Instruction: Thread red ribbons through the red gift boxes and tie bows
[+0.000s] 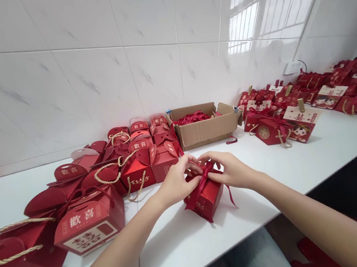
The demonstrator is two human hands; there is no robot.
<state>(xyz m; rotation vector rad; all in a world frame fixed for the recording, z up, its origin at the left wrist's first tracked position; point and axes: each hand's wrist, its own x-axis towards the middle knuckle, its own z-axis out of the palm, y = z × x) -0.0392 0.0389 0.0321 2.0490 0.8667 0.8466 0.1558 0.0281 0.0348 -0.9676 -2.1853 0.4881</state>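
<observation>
A small red gift box (207, 199) sits on the white table close to the front edge. Dark red ribbon (207, 170) is looped into a bow on its top, and loose ends hang down its sides. From the left, my left hand (180, 178) pinches the bow with thumb and fingers. Opposite it, my right hand (229, 168) pinches the other side of the same ribbon. Fingertips of both hands nearly meet over the box top, and they partly cover the knot.
Several red gift boxes (136, 168), some with rope handles, crowd the left. A cardboard box (207, 130) of red ribbon stands against the tiled wall. Beribboned boxes (269, 129) and a picture card (301, 123) with a clip fill the right. The table's front edge (251, 233) lies near.
</observation>
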